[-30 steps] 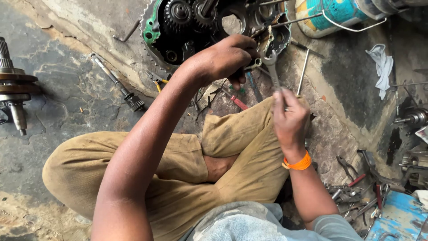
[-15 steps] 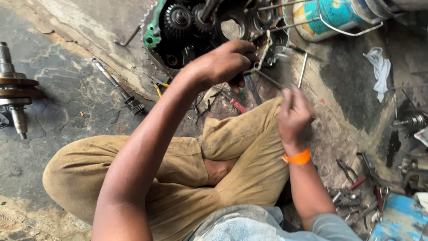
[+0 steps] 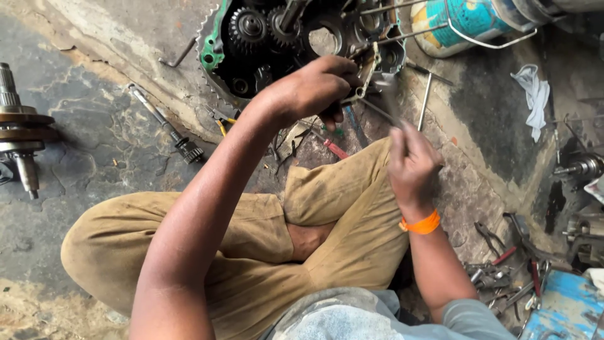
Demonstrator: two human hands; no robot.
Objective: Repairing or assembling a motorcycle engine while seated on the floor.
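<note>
One open engine case on the floor, two gears showing inside. Left hand grips a pale gasket-like plate at the case edge. Right hand pinches a thin blurred rod, raised closer to the plate than half a second ago; one orange wristband

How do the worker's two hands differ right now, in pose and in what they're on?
The left hand is stretched forward, fingers curled over the open engine case; the right hand sits nearer the knee, raised, gripping a thin rod-like tool. The right wrist wears an orange band; the left is bare. Both are grimy.
</note>
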